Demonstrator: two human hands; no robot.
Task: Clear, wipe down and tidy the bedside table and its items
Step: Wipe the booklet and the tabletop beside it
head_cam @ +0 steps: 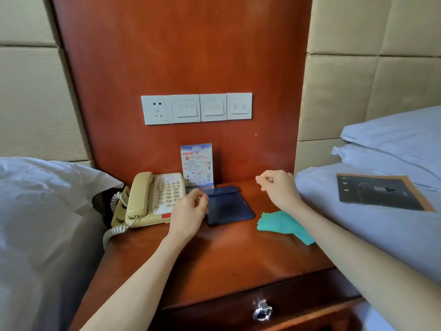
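Note:
The wooden bedside table (214,263) carries a beige telephone (152,199) at the back left, a dark blue folder (229,206) in the middle and a standing printed card (196,163) behind it against the wall panel. A crumpled green cloth (284,225) lies on the right side of the table. My left hand (188,213) hovers with loosely curled fingers over the folder's left edge, next to the telephone, holding nothing. Above the table's back right, my right hand (278,187) is held with curled fingers and is empty too.
Beds with white linen flank the table; the right bed holds a black booklet (379,191) and stacked pillows (396,149). A row of wall switches and a socket (196,108) sits above. A drawer with a metal pull (262,310) is below the tabletop.

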